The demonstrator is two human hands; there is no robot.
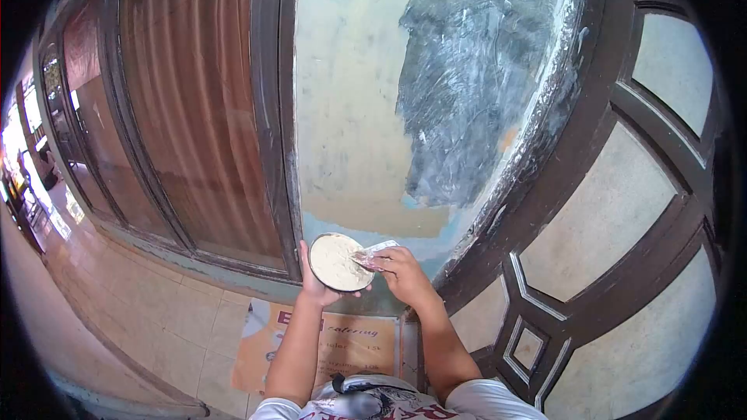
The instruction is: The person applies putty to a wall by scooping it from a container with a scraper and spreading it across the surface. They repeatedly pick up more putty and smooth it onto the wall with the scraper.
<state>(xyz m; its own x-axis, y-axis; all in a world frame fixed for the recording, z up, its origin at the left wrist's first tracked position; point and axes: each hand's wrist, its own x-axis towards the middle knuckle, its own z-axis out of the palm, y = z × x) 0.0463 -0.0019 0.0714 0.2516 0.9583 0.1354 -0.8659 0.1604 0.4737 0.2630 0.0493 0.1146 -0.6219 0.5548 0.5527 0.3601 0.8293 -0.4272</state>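
My left hand (315, 286) holds a round, dark-rimmed bowl (311, 263) from its left side and from below. Thick cream-coloured paste (336, 264) fills it, with a stirred, lumpy patch toward the right. My right hand (400, 271) is closed at the bowl's right edge, its paste-smeared fingertips over the paste. A flat whitish scraper (382, 247) shows along the top of these fingers; most of it is hidden by the hand. Beyond the bowl stands a wall (350, 109), cream on the left, with a rough grey patch (475, 85) on the right.
A curtained window (194, 109) in a dark frame is on the left. To the right is a dark wooden door (576, 280) with pale panels. An orange printed banner (350, 350) lies on the tiled floor (171, 311) below my arms.
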